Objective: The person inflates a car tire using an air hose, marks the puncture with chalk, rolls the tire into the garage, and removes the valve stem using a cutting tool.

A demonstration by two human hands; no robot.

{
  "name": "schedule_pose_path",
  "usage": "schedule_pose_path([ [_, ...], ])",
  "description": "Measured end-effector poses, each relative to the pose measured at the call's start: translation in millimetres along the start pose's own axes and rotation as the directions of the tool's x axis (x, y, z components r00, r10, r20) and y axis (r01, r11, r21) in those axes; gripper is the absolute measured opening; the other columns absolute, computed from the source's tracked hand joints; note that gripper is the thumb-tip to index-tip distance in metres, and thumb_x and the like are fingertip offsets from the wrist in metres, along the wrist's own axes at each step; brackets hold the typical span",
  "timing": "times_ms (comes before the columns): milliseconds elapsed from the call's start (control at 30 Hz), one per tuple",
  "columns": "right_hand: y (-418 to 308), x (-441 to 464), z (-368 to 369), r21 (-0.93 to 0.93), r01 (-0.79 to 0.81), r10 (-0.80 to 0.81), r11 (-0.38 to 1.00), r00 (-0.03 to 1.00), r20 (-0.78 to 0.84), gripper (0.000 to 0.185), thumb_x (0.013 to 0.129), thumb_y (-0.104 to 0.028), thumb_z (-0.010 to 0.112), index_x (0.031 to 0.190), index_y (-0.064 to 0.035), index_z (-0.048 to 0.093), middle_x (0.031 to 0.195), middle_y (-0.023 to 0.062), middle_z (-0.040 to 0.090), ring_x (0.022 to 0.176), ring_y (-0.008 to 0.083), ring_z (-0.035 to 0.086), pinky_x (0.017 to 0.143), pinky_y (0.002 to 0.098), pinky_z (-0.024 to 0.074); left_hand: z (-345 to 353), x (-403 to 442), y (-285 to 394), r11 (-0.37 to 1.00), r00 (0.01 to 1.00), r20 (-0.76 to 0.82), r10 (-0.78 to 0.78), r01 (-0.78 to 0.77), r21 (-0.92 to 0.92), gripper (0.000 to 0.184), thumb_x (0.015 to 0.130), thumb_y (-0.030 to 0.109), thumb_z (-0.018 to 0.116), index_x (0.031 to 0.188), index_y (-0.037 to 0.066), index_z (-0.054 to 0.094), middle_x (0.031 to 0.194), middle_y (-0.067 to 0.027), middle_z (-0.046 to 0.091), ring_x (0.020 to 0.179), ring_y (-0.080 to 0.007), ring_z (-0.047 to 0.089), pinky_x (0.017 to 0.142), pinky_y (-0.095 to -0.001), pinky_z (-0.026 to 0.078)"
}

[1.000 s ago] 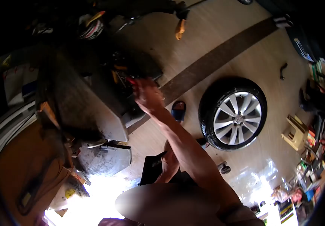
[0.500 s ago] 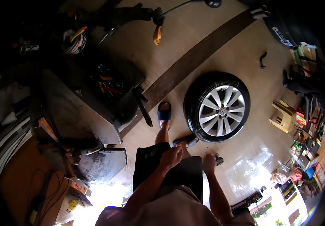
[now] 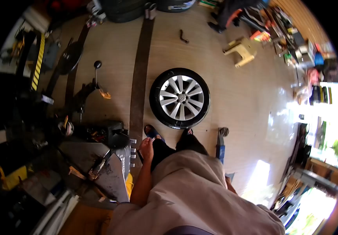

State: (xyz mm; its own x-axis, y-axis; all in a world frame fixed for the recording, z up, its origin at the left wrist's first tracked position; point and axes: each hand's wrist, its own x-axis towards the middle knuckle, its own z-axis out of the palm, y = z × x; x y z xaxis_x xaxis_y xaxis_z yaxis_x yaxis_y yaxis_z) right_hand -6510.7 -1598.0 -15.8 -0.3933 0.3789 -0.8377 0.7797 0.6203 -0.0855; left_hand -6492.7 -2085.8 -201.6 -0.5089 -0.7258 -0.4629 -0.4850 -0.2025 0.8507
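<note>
My left hand (image 3: 146, 145) is beside my left thigh, near the steel-topped machine. Its fingers are curled closed, and whatever may be inside them is hidden. My right hand (image 3: 229, 182) shows only as a sliver past my shirt, with its fingers out of sight. Near that side is a long blue device (image 3: 220, 150) with a round grey head, apart from the hand as far as I can see. A car wheel (image 3: 181, 97), a black tyre on a silver multi-spoke rim, lies flat on the floor just ahead of my feet.
The machine (image 3: 116, 172) stands close on my left. A cream stool (image 3: 241, 51) is tipped at the far right, near a person's dark shoe (image 3: 216, 27). A bent dark tool (image 3: 184, 36) lies beyond the wheel. Tyres (image 3: 124, 9) stand at the back.
My view has swung to the right and I stand more upright. My left hand has moved out beside the machine. My right hand has dropped back, mostly hidden by my shirt. The wheel still lies flat.
</note>
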Motion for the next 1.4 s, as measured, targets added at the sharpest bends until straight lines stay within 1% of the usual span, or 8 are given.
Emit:
schedule_pose_path([
  [133,17.2,2.4,-3.1,0.256,0.002,-0.003,0.967,1.000,0.004,0.030,0.093,-0.029,0.061,0.113,-0.0074,0.066,0.095,0.0090,0.070,0.078,0.0221,0.066,0.065,0.0373,0.0535,-66.2,-14.3,-14.8,0.964,0.978,-0.028,-0.205,0.207,0.167,0.028,0.091,0.029,0.063,0.093,0.002,0.070,0.078,-0.0061,0.068,0.068,-0.0152,0.063,0.060,-0.0285,0.049],
  [200,13.9,11.3,-8.2,0.380,0.004,-0.006,0.925,1.000,0.003,0.029,0.093,-0.028,0.061,0.113,-0.0073,0.066,0.094,0.0088,0.070,0.077,0.0215,0.066,0.064,0.0364,0.0532,-113.5,-15.6,-63.2,0.613,0.754,0.411,-0.513,0.657,-0.439,0.021,0.091,0.028,0.056,0.075,0.014,0.058,0.059,0.0012,0.047,0.044,-0.0148,0.040,0.040,-0.0302,0.032],
  [500,-30.1,83.6,-25.5,0.635,0.038,-0.071,0.772,0.997,0.027,0.027,0.093,-0.024,0.061,0.114,-0.0069,0.064,0.091,0.0081,0.070,0.071,0.0186,0.065,0.059,0.0322,0.0521,-112.0,-79.5,-42.2,0.785,0.795,0.144,-0.589,0.605,-0.130,0.023,0.091,0.030,0.054,0.071,0.020,0.049,0.059,0.0028,0.047,0.043,-0.0159,0.042,0.038,-0.0319,0.031],
  [567,-41.2,99.1,-24.1,0.652,0.036,-0.085,0.757,0.995,0.044,0.027,0.093,-0.023,0.061,0.114,-0.0068,0.064,0.090,0.0079,0.070,0.070,0.0180,0.065,0.058,0.0313,0.0518,-111.4,-45.1,-106.4,0.430,0.537,0.794,-0.285,0.812,-0.395,0.027,0.090,0.033,0.055,0.067,0.019,0.049,0.058,0.0025,0.047,0.044,-0.0166,0.044,0.039,-0.0331,0.035],
  [633,-47.4,114.7,-21.0,0.653,0.019,-0.080,0.757,0.995,0.065,0.026,0.093,-0.023,0.061,0.114,-0.0068,0.064,0.090,0.0075,0.069,0.069,0.0172,0.065,0.056,0.0307,0.0511,-82.6,-77.1,-70.6,0.975,0.984,0.087,-0.158,0.141,0.172,0.029,0.091,0.034,0.052,0.069,0.015,0.052,0.059,-0.0027,0.050,0.052,-0.0211,0.053,0.045,-0.0370,0.041],
  [833,-70.6,121.3,-11.9,0.642,-0.006,-0.095,0.767,0.988,0.123,0.026,0.092,-0.022,0.062,0.113,-0.0058,0.063,0.087,0.0072,0.069,0.069,0.0171,0.065,0.054,0.0304,0.0507,-87.4,-89.6,-116.1,0.239,0.868,0.292,0.401,-0.407,0.882,0.018,0.086,0.025,0.059,0.077,0.009,0.061,0.066,-0.0163,0.061,0.067,-0.0375,0.064,0.058,-0.0493,0.049],
  [1233,-101.0,91.1,-23.7,0.362,0.344,-0.394,0.866,0.917,0.072,0.036,0.089,-0.023,0.062,0.116,-0.0003,0.068,0.101,0.0158,0.073,0.084,0.0238,0.071,0.079,0.0343,0.0570,-123.8,-171.7,-64.2,0.787,0.952,0.113,-0.284,0.165,0.594,0.026,0.087,0.027,0.064,0.106,0.010,0.072,0.082,-0.0076,0.071,0.072,-0.0202,0.067,0.065,-0.0322,0.051],
  [1400,-88.1,105.4,-21.7,-0.194,0.871,-0.836,0.451,0.489,0.250,0.031,0.089,-0.018,0.061,0.118,-0.0141,0.070,0.112,0.0182,0.070,0.099,0.0303,0.070,0.084,0.0348,0.0553,-122.7,-184.0,-44.6,0.898,0.907,0.296,-0.301,0.164,0.409,0.029,0.090,0.026,0.063,0.111,0.009,0.071,0.089,-0.0046,0.072,0.080,-0.0162,0.065,0.071,-0.0289,0.050],
])
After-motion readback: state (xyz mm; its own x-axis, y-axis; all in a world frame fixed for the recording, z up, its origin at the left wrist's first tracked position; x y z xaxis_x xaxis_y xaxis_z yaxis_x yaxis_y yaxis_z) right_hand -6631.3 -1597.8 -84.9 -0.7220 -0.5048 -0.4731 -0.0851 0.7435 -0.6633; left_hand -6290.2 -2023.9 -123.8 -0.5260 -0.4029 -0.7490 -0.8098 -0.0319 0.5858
